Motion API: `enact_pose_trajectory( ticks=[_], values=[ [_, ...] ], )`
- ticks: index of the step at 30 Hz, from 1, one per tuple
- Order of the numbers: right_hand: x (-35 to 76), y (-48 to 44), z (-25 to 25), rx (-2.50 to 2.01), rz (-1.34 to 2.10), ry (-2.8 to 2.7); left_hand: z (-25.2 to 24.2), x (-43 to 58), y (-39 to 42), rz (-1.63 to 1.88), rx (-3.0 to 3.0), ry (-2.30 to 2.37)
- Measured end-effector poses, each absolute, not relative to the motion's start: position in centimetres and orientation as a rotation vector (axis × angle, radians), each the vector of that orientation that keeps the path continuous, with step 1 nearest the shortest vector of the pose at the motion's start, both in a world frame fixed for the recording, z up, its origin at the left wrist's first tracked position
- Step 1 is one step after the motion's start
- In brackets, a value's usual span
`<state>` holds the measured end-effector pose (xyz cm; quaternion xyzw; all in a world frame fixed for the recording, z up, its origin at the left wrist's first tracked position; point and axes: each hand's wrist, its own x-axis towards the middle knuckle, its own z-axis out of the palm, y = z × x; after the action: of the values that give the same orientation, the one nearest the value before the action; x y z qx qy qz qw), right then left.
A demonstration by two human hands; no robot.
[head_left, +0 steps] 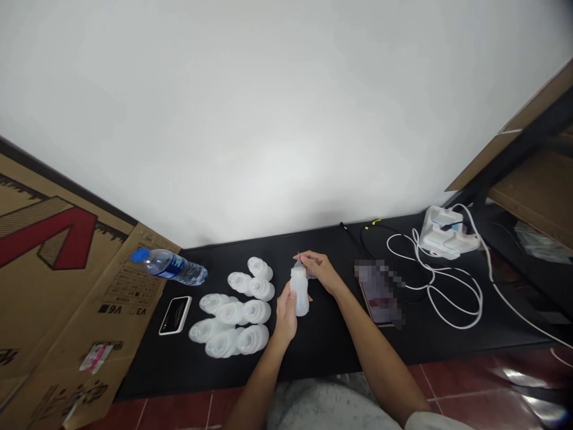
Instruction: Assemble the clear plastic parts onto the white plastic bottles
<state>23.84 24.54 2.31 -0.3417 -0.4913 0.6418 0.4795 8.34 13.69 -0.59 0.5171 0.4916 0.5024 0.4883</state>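
A translucent white baby bottle (299,294) is held nearly upright over the black table, its clear teat at the top. My left hand (286,313) is wrapped round the bottle's body from the left. At the bottle's top, my right hand (321,270) has its fingers closed by the teat, and a small clear piece shows just beneath them; whether they pinch the teat or that piece is hard to tell. Several similar white bottles (256,312) lie in rows to the left of my hands, their teat ends facing up.
The black table (308,352) meets a white wall. To the left are a water bottle (170,266), a white device (175,315) and a cardboard box (129,280). To the right lie a phone (380,295), white cables (454,295) and a power strip (447,233).
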Motion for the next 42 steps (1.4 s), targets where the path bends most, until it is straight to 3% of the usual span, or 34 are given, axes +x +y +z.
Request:
enact_pose_trajectory(
  ticks=[10,22,33,42],
  values=[
    [23.9,24.9,2.1,-0.861,1.390,-1.119,-0.8,8.9,14.3,1.417,1.251,1.263],
    [24.0,25.0,2.9,-1.009,1.419,-1.006,-1.7,8.5,14.6,1.289,1.333,1.371],
    [25.0,25.6,2.4,-0.828,1.592,-0.809,-0.6,9.0,14.3,1.339,1.220,1.326],
    [26.4,26.4,2.0,-0.655,1.508,-0.565,0.1,9.0,14.1,1.245,1.260,1.318]
  ],
)
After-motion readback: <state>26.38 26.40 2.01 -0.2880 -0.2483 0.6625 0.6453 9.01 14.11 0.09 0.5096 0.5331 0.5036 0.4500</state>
